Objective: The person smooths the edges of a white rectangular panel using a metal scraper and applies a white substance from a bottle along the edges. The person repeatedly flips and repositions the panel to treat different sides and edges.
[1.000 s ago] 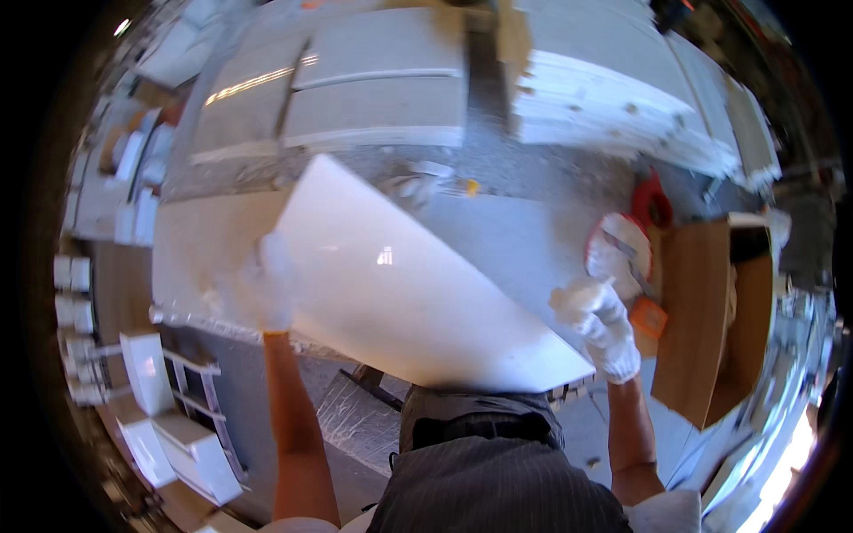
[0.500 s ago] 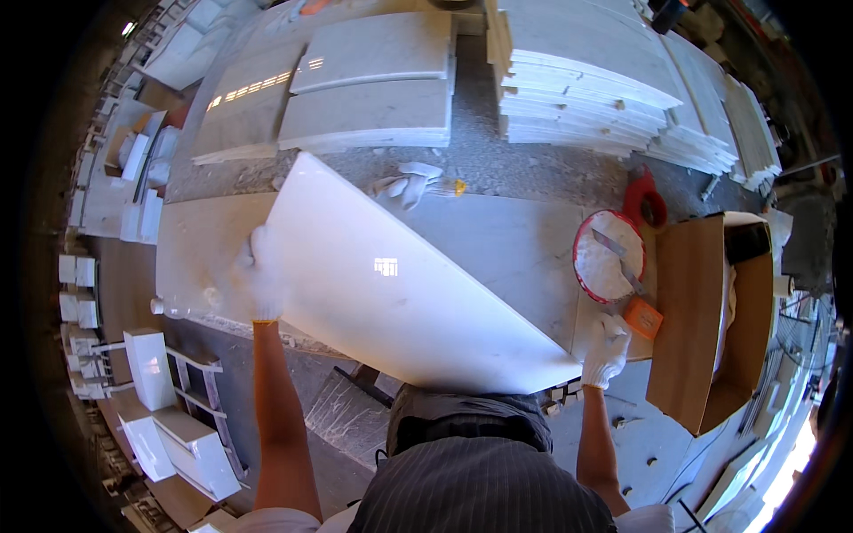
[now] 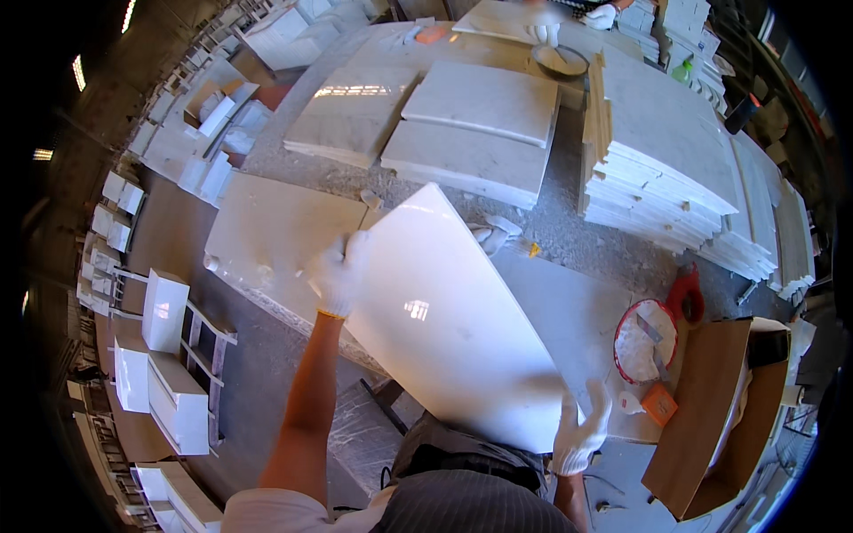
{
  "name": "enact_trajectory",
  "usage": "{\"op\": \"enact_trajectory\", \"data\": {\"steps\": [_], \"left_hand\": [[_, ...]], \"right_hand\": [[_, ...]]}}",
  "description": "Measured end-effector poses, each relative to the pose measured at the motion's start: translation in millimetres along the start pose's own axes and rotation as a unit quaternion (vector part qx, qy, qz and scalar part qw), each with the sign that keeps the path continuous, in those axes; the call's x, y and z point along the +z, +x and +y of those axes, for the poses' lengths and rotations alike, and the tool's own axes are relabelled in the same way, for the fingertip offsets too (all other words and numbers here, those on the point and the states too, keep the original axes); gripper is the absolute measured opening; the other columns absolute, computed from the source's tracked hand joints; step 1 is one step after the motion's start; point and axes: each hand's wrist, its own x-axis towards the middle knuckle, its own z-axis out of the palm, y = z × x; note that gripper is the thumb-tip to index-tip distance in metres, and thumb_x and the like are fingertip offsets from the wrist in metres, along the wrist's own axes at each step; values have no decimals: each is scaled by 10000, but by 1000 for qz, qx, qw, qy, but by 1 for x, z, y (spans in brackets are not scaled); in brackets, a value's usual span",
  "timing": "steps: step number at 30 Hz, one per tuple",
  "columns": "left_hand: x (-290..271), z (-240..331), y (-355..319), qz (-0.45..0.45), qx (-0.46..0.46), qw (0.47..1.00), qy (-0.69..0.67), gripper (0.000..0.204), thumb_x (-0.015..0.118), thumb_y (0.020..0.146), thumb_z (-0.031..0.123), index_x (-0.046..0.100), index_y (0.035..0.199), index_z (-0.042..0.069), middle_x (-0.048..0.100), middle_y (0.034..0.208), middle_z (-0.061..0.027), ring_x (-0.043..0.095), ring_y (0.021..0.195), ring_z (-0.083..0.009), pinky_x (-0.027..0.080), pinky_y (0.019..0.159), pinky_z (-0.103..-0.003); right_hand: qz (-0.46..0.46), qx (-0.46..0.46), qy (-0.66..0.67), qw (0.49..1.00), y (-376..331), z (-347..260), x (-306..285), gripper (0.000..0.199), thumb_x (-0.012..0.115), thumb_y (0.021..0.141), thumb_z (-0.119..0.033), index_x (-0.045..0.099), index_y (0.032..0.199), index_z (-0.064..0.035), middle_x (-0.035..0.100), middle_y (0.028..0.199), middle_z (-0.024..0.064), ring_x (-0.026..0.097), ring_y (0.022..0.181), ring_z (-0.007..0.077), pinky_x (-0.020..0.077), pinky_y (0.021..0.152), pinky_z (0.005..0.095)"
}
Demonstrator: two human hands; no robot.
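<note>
A glossy white stone slab (image 3: pixel 435 311) is tilted up in front of me, its lower end close to my apron. My left hand (image 3: pixel 340 271), in a white knit glove, is closed on the slab's left edge. At the slab's lower right corner is my right hand (image 3: pixel 582 431), also gloved, with fingers stretched and apart; whether it touches the edge I cannot tell. To its right are an orange block (image 3: pixel 659 404) and a red-rimmed bowl (image 3: pixel 641 346) of white paste with a flat scraper (image 3: pixel 649 327) in it.
Stacked stone slabs (image 3: pixel 662 142) stand at the far right, with lower stacks (image 3: pixel 475 151) left of them. A crumpled glove (image 3: pixel 498 235) lies behind the slab. An open cardboard box (image 3: pixel 702 409) stands at right. At the back, another person's gloved hand (image 3: pixel 544 34) is near a dark bowl (image 3: pixel 560 62).
The slab has turned steeper, its top corner swinging rightward in view. My left hand kept its edge; my right hand's fingers have spread. The whole view has also shifted.
</note>
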Motion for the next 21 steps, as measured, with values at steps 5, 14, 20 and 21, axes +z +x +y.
{"op": "enact_trajectory", "data": {"steps": [5, 14, 20, 21], "left_hand": [[-3, -20, -10, -66, -45, 987, -137, 322, 534, 1005, 303, 674, 944, 19, 608, 729, -37, 534, 661, -118, 463, 634, -317], [-43, -21, -72, 143, 109, 982, 51, 508, 755, 816, 261, 570, 1221, 16, 568, 1215, -183, 563, 1081, -333, 454, 916, -433], [-36, -90, -248, -107, -284, 953, -2, 599, 722, 810, 460, 577, 1198, 28, 620, 1094, -174, 606, 1016, -330, 464, 907, -440], [-28, -98, -270, -191, -301, 934, 5, 600, 717, 818, 465, 580, 1207, 29, 642, 1080, -174, 620, 984, -328, 475, 889, -442]], "right_hand": [[-192, -248, 20, 949, 95, -104, 40, 579, 740, 841, -339, 557, 1266, 9, 647, 1120, 233, 649, 973, 394, 527, 817, 421], [-316, -88, 56, 943, 113, -122, 59, 389, 685, 866, -406, 630, 910, -23, 664, 795, 229, 670, 789, 397, 514, 684, 468], [-304, -88, 34, 948, 112, -123, 62, 399, 711, 847, -427, 647, 884, -35, 661, 759, 217, 665, 715, 387, 508, 627, 458], [-305, -79, 35, 948, 111, -128, 61, 400, 716, 843, -430, 650, 881, -38, 660, 746, 211, 664, 697, 383, 506, 615, 456]]}}
